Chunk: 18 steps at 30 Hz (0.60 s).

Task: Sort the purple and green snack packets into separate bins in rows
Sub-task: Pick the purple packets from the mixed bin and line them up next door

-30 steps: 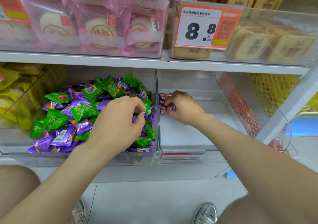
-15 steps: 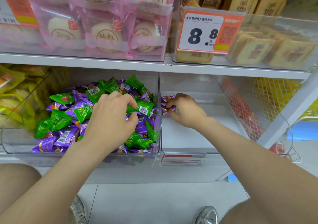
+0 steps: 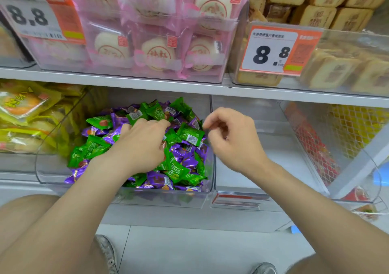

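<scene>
A clear bin [image 3: 147,197] on the lower shelf holds a mixed heap of green packets [image 3: 190,135] and purple packets [image 3: 156,178]. My left hand [image 3: 143,145] rests on top of the heap, its fingers stretched forward onto the packets. My right hand [image 3: 231,139] hovers at the divider between this bin and the clear bin [image 3: 263,168] to its right. Its fingers are loosely curled and nothing shows in them. It hides the back left corner of the right bin.
A bin of yellow packets [image 3: 25,113] stands to the left, and a bin of red packets [image 3: 311,139] to the right. The shelf edge [image 3: 189,86] runs just above the hands, with pink pastry bags [image 3: 155,48], brown cakes [image 3: 328,71] and a price tag [image 3: 271,50] overhead.
My right hand left the purple packets in the right bin and moved left to the divider, empty. My left hand shifted further back over the heap. The camera moved closer.
</scene>
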Each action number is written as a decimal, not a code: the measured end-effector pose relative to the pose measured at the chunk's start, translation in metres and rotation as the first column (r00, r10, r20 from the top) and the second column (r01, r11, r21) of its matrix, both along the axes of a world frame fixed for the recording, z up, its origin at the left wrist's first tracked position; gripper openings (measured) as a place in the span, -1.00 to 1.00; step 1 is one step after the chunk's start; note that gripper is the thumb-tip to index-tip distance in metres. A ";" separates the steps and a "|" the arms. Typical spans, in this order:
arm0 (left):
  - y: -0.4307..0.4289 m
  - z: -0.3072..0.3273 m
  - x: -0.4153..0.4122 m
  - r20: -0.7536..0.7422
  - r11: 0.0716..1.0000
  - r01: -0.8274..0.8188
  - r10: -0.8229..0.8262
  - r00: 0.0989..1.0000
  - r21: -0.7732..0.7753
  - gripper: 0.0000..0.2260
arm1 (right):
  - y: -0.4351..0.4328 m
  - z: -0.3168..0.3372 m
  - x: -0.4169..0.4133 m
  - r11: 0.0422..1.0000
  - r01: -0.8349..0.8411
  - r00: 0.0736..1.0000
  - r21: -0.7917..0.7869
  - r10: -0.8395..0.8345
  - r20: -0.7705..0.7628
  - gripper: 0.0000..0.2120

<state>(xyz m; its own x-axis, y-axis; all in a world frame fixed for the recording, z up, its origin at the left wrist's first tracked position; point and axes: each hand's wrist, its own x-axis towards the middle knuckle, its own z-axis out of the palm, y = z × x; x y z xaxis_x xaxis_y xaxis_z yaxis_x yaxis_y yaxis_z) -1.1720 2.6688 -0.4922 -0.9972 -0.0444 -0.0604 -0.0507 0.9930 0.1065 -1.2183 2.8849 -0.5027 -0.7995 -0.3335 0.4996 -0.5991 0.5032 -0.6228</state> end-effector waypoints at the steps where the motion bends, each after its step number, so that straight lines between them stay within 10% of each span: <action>1: -0.003 0.001 -0.001 0.014 0.999 0.002 -0.002 1.000 -0.032 -0.47 | -0.005 0.000 0.009 0.993 -0.086 0.995 0.078 0.089 -0.036 -0.74; 10: -0.022 -0.005 0.002 -0.115 0.999 0.042 -0.044 0.992 -0.024 -0.48 | -0.045 0.003 0.022 0.475 -0.039 0.978 0.879 0.199 -0.065 -0.71; 18: -0.031 -0.004 0.019 -0.426 0.950 0.135 -0.002 0.905 0.281 -0.72 | -0.041 0.001 0.014 0.687 -0.131 0.987 0.715 0.155 0.032 -0.61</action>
